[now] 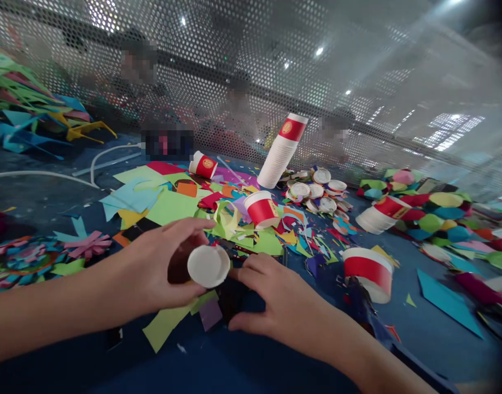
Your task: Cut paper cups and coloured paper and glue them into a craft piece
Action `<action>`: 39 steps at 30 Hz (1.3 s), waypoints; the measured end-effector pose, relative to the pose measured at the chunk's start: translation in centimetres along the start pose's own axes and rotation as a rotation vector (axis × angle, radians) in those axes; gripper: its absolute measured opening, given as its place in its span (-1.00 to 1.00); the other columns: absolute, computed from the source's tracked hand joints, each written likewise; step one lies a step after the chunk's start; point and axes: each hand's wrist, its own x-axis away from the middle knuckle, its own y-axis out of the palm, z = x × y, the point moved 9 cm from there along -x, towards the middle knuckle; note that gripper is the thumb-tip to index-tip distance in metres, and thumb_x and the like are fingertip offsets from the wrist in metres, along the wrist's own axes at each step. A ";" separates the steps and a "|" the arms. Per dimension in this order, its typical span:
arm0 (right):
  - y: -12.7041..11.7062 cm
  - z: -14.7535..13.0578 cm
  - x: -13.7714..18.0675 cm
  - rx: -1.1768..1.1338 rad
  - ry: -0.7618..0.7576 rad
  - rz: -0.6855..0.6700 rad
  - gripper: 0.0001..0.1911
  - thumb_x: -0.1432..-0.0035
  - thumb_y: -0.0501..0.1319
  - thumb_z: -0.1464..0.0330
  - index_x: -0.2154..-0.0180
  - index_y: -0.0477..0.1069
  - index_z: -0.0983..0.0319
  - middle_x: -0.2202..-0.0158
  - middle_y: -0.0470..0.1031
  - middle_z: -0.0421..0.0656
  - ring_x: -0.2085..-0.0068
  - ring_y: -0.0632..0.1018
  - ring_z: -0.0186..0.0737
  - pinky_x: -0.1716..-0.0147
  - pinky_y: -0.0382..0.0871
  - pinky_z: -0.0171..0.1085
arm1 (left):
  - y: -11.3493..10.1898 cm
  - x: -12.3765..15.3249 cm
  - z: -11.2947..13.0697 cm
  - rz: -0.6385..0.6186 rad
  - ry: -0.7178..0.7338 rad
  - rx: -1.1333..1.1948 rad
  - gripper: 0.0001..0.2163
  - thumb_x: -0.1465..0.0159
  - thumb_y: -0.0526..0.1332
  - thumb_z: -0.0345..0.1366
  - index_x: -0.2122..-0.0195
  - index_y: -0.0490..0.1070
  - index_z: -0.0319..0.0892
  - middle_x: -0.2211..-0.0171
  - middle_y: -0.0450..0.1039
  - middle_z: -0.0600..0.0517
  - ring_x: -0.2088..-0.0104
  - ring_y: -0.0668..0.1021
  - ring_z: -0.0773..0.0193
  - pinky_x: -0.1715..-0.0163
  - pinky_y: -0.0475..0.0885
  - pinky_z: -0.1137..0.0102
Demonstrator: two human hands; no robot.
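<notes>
My left hand is closed around a paper cup lying sideways, its white bottom facing me and a dark band on its side. My right hand rests just right of it with its fingers curled over a dark object on the blue table; I cannot make out what it is. Coloured paper scraps lie right behind both hands. A red-and-white cup lies tipped over beyond the hands.
A leaning stack of cups and a pile of cut cup bottoms sit further back. More cups lie right. Paper flowers sit left, coloured paper circles right. People sit behind a perforated screen.
</notes>
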 end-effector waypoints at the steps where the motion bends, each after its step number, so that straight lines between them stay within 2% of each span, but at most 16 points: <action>1: 0.0 -0.1 -0.1 -0.010 -0.003 -0.009 -0.44 -0.09 0.37 0.07 -0.05 0.48 0.24 0.11 0.46 -0.05 0.05 0.46 -0.01 0.08 0.35 -0.11 | -0.6 0.0 -0.2 0.025 -0.008 0.002 -0.39 -0.12 0.33 -0.21 -0.20 0.16 0.01 0.09 0.51 0.02 0.16 0.61 0.13 0.21 0.51 0.34; 4: -0.1 -0.3 -0.4 -0.079 0.010 -0.040 -0.56 -0.10 0.40 0.18 0.00 0.50 0.20 0.08 0.46 -0.08 0.03 0.47 -0.06 0.05 0.32 -0.15 | -1.2 0.1 -0.6 0.047 -0.012 -0.054 -0.39 -0.09 0.33 -0.18 -0.17 0.19 0.04 0.08 0.51 0.04 0.16 0.60 0.10 0.22 0.50 0.31; 8: -0.3 -0.4 -0.8 -0.182 0.059 -0.052 -0.72 -0.06 0.37 0.39 0.14 0.47 0.21 0.14 0.48 -0.16 0.11 0.48 -0.16 0.13 0.30 -0.23 | 0.3 0.2 -1.0 -0.058 -0.026 -0.144 -0.41 -0.10 0.32 -0.18 -0.17 0.22 -0.01 0.08 0.50 0.00 0.16 0.58 0.08 0.20 0.46 0.28; 12: 0.3 -0.3 -0.9 -0.258 0.106 -0.112 -0.82 -0.02 0.30 0.46 0.26 0.45 0.20 0.22 0.50 -0.21 0.20 0.47 -0.24 0.23 0.27 -0.29 | 1.5 0.6 -1.2 -0.128 -0.036 -0.139 -0.41 -0.12 0.31 -0.16 -0.19 0.21 -0.04 -0.02 0.45 -0.05 0.07 0.54 0.04 0.12 0.43 0.25; 18: 0.3 0.9 -0.5 -0.302 0.215 -0.067 -0.70 0.01 0.36 0.40 0.18 0.43 0.18 0.19 0.47 -0.22 0.18 0.45 -0.22 0.24 0.22 -0.27 | 1.3 1.0 -1.0 -0.142 -0.059 -0.134 -0.39 -0.13 0.32 -0.18 -0.20 0.19 0.00 -0.08 0.38 -0.03 -0.03 0.48 0.01 -0.01 0.38 0.20; 25: 0.5 0.8 -0.5 -0.314 0.200 -0.073 -0.77 0.02 0.33 0.45 0.26 0.40 0.19 0.23 0.46 -0.25 0.22 0.43 -0.26 0.25 0.21 -0.27 | 1.7 1.2 -0.7 -0.152 -0.010 -0.089 -0.35 -0.07 0.34 -0.27 -0.21 0.20 0.03 -0.04 0.39 0.03 -0.08 0.44 0.03 -0.06 0.36 0.20; 32: 0.3 0.9 0.0 -0.353 0.229 -0.027 -0.76 0.06 0.29 0.45 0.29 0.34 0.18 0.26 0.46 -0.25 0.26 0.42 -0.27 0.31 0.23 -0.27 | 1.9 1.3 -0.8 -0.183 -0.041 -0.052 -0.32 -0.06 0.34 -0.31 -0.22 0.19 0.07 -0.02 0.40 0.04 -0.06 0.46 0.05 -0.05 0.39 0.21; 35: 0.3 0.6 0.2 -0.465 0.206 -0.044 -0.84 -0.02 0.21 0.48 0.33 0.30 0.17 0.38 0.40 -0.30 0.38 0.37 -0.34 0.43 0.20 -0.33 | 2.3 1.6 -0.8 -0.182 -0.033 -0.030 -0.29 -0.05 0.36 -0.31 -0.24 0.18 0.09 -0.03 0.40 0.03 -0.04 0.48 0.06 -0.04 0.41 0.22; 39: 0.2 0.2 -0.1 -0.856 0.185 -0.011 -0.88 -0.06 0.25 0.44 0.33 0.32 0.18 0.39 0.40 -0.30 0.37 0.40 -0.37 0.38 0.29 -0.36 | 3.2 2.1 -0.6 -0.163 -0.039 -0.022 -0.27 0.01 0.42 -0.30 -0.21 0.21 0.06 -0.03 0.41 0.00 -0.03 0.49 0.03 -0.01 0.43 0.21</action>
